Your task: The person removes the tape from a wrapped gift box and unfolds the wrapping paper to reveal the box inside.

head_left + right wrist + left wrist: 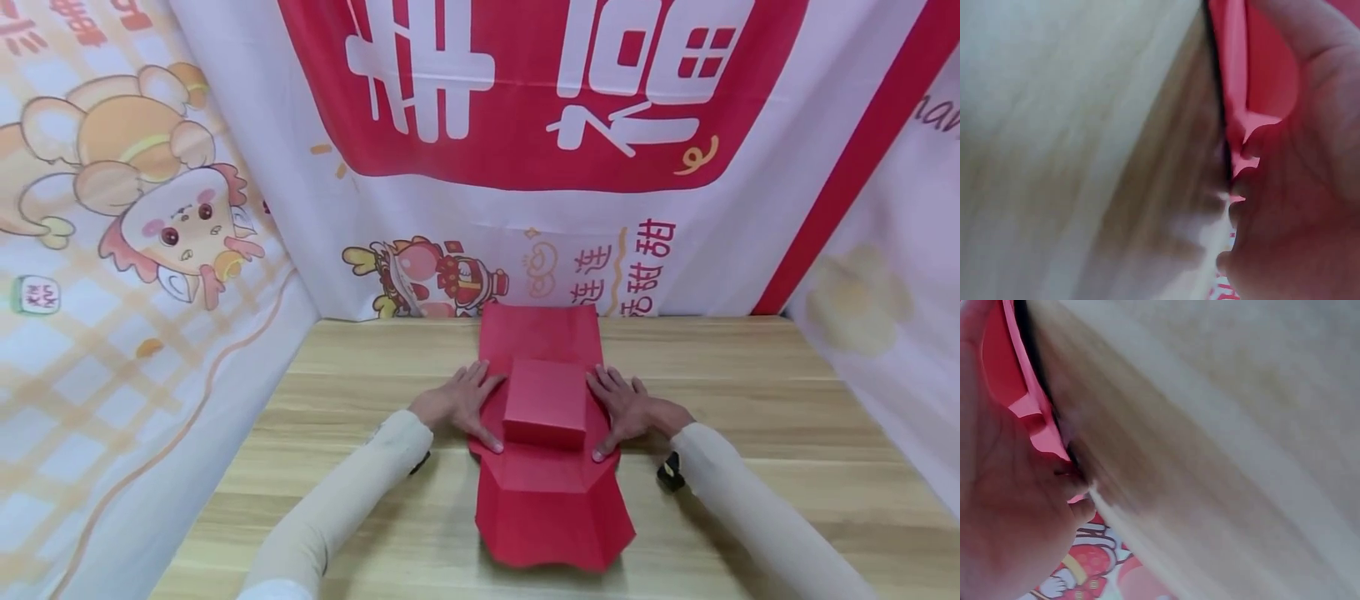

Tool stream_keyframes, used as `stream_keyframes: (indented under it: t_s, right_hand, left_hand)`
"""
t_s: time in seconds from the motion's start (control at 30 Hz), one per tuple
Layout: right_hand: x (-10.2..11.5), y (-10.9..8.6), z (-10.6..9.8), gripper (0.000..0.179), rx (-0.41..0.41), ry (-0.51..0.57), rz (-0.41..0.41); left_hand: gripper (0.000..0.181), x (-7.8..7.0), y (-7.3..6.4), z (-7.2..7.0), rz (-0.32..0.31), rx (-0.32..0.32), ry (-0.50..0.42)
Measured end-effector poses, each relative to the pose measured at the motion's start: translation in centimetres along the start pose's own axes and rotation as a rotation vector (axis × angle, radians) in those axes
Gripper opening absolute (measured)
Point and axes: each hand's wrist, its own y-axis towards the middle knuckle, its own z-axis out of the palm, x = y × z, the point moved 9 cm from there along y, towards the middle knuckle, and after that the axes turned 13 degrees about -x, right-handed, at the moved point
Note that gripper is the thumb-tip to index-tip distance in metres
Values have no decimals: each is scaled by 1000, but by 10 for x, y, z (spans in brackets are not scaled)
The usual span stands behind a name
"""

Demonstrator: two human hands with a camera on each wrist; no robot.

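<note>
A red box (pixel 546 393) sits on a longer red sheet (pixel 540 333) of creased, stiff-looking paper. Flat against the sheet's left side rests my left hand (pixel 467 403), fingers spread and thumb pointing toward the front of the box. My right hand (pixel 627 410) mirrors it on the right side, its fingertips near the box's edge. Toward me, a creased front flap (pixel 551 521) flares outward. Both wrist views show a thin dark edge running under the red sheet, with palms beside it. In the right wrist view the red sheet (pixel 1272 69) lies partly behind the thumb.
The wood-grain table (pixel 375 367) extends to both sides of the sheet. A white cloth backdrop (pixel 420 200) with red print hangs behind its far edge. Patterned cloth (pixel 97 350) closes off the left, and pale cloth (pixel 885 250) the right.
</note>
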Motion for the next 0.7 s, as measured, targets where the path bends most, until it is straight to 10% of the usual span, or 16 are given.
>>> stream_keyframes:
  t_s: [0.7]
  right_hand:
    - [-4, -23, -1, 145, 20, -1, -50]
  left_hand:
    - [138, -6, -36, -1, 85, 40, 109]
